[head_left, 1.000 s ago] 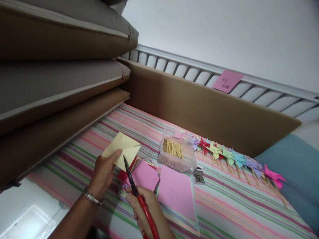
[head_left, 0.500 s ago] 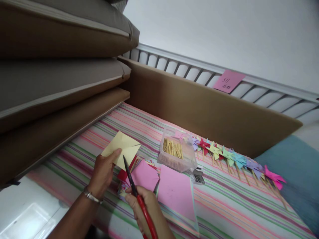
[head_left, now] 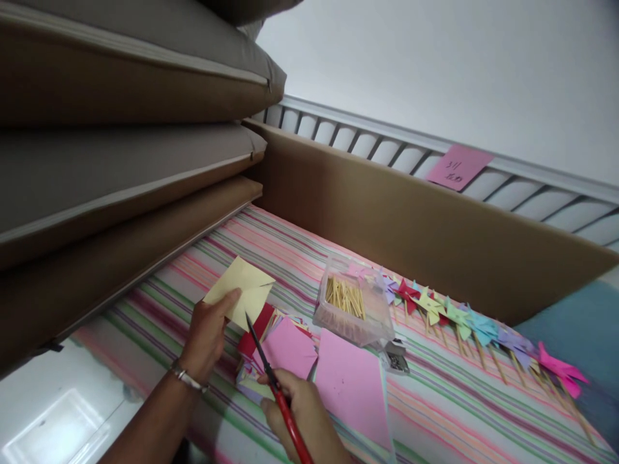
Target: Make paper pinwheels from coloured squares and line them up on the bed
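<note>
My left hand (head_left: 209, 332) pinches a square of pale yellow paper (head_left: 246, 296) by its left side, thumb on top. A slit runs in from the paper's right corner. In my right hand (head_left: 304, 412) are scissors (head_left: 285, 412) with red handles and dark blades. The blade tips meet the paper's lower edge; whether they are spread is hard to make out. Beneath the hands lies a pile of coloured paper squares (head_left: 290, 347), pink on top with red beside it. Larger pink sheets (head_left: 353, 390) lie to the right of that pile.
A clear plastic box (head_left: 380, 319) holds short wooden sticks (head_left: 345, 298). Several paper pinwheels on sticks (head_left: 457, 316) line the brown board (head_left: 411, 225). A small packet of dark bits (head_left: 397, 361) lies by the box. Thick cushions (head_left: 120, 167) are stacked at left on the striped cloth (head_left: 435, 412).
The view has shifted a little, so the surroundings sit further right and lower. The scissors' tips have moved from the paper's middle down to its lower edge. Both hands keep their holds.
</note>
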Motion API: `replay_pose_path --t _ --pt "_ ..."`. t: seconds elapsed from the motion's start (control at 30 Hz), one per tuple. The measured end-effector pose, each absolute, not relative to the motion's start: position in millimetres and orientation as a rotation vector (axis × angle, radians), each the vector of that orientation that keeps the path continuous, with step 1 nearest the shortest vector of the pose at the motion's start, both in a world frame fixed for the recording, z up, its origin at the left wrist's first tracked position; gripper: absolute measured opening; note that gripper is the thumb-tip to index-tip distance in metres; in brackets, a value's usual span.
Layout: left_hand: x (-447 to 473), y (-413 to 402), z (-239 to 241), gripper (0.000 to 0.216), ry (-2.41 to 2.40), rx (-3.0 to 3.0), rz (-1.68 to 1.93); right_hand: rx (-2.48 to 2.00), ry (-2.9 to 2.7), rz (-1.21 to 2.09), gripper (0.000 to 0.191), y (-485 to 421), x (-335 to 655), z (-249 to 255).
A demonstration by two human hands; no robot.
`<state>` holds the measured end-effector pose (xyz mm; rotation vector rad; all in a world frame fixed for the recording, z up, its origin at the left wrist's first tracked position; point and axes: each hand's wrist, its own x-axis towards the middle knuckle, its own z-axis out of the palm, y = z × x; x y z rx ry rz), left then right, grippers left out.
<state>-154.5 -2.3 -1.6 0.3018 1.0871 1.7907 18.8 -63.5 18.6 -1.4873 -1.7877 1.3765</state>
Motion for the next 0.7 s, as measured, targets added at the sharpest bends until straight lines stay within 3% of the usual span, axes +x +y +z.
replay_pose_path --t 0.33,0.57,0.7 --pt "-142.2 -5.3 1.4 0.027 0.937 0.167 1.766 -1.279 -1.359 1.279 0.048 -48.6 42.9 10.8" --pt "-94.2 -27.8 9.3 0.039 0.762 0.236 1.544 -1.065 -1.172 1.276 0.055 -53.8 28.5 4.3" --pt "-75.8 -38.2 12.4 0.042 0.68 0.285 1.449 -1.087 -1.102 1.172 0.047 -56.9 23.4 6.4"
